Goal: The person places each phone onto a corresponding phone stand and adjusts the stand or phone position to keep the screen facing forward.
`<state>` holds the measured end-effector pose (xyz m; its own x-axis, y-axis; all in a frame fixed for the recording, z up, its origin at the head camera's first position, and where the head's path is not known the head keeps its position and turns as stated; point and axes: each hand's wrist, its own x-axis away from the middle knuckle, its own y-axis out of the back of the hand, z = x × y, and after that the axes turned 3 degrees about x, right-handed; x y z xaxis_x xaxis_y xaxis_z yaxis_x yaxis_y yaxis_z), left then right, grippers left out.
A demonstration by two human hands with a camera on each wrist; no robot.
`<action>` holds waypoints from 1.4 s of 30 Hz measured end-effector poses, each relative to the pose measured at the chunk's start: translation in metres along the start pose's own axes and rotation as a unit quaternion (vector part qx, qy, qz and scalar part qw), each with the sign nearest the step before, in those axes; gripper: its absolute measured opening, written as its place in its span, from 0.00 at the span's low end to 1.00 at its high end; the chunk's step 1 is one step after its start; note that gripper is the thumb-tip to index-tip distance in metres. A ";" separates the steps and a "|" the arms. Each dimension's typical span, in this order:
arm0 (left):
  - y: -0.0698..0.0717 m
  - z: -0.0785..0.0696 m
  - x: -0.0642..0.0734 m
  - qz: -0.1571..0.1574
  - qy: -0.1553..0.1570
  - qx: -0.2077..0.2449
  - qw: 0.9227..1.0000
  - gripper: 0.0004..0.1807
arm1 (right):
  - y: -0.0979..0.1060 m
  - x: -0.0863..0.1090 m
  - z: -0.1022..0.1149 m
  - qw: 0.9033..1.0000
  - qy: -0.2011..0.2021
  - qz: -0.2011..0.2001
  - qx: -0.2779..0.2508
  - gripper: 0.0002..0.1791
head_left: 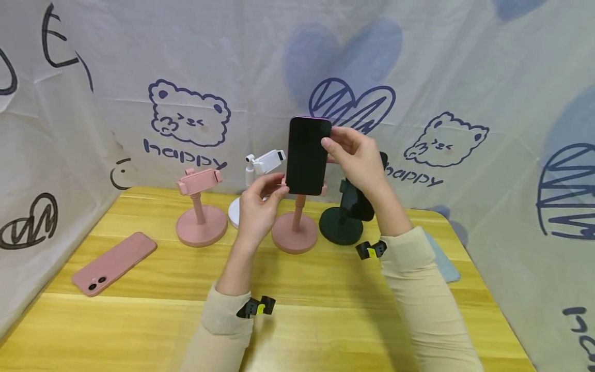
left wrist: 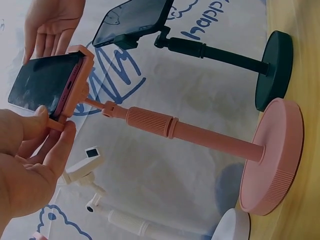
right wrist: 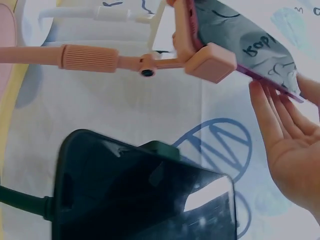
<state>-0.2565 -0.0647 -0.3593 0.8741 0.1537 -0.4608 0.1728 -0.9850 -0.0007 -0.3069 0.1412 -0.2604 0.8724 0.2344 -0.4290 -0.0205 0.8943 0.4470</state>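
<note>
A smartphone [head_left: 307, 157] with a dark screen and magenta edge stands upright in the clamp [left wrist: 84, 75] of the middle pink phone stand [head_left: 295, 233]. My left hand [head_left: 257, 211] is at the phone's lower left corner. In the left wrist view its thumb and fingers pinch the clamp's end piece against the phone's side. My right hand [head_left: 359, 155] pinches the phone's upper right edge, thumb on the screen side and fingers behind. From the right wrist, the other clamp end [right wrist: 212, 62] hugs the phone's side.
A dark green stand [head_left: 341, 230] holding a black phone [head_left: 360, 204] is close on the right, behind my right wrist. White [head_left: 268, 162] and pink [head_left: 201, 227] stands are to the left. A pink phone [head_left: 113, 263] lies front left; a light blue flat item [head_left: 446, 261] lies right.
</note>
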 end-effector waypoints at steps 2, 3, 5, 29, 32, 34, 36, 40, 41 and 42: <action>0.000 0.000 -0.001 0.011 0.008 0.003 1.000 0.18 | -0.001 -0.002 0.004 1.000 0.005 -0.022 -0.009 0.22; 0.000 0.000 -0.001 0.018 0.015 0.005 1.000 0.18 | -0.001 -0.003 0.006 0.999 0.006 -0.029 -0.013 0.21; 0.000 0.000 -0.002 0.034 0.030 0.017 0.999 0.19 | -0.002 -0.004 0.009 0.999 0.005 -0.037 -0.019 0.19; -0.008 0.001 0.000 0.011 0.098 0.144 0.985 0.18 | -0.003 -0.001 0.002 0.999 0.008 -0.050 0.001 0.15; -0.008 0.000 -0.001 0.011 0.098 0.140 0.985 0.18 | -0.002 0.000 0.002 0.999 0.010 -0.050 0.005 0.15; -0.008 0.000 -0.001 0.011 0.099 0.141 0.985 0.18 | -0.002 0.001 0.002 0.999 0.011 -0.050 0.009 0.15; -0.008 -0.001 0.000 0.010 0.102 0.140 0.985 0.18 | -0.002 0.001 0.002 0.999 0.011 -0.049 0.011 0.15; -0.009 -0.001 0.001 0.007 0.111 0.139 0.984 0.18 | -0.001 0.003 0.002 0.999 0.008 -0.047 0.013 0.15; -0.009 -0.001 0.001 0.006 0.112 0.136 0.984 0.18 | -0.001 0.003 0.002 0.999 0.008 -0.047 0.012 0.15; -0.009 -0.001 0.001 0.006 0.113 0.135 0.984 0.18 | -0.001 0.003 0.001 0.999 0.008 -0.046 0.012 0.15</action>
<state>-0.2566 -0.0555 -0.3586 0.9593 0.1257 -0.2528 0.0617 -0.9671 -0.2468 -0.3035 0.1404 -0.2611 0.8625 0.1579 -0.4808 0.0708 0.9031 0.4235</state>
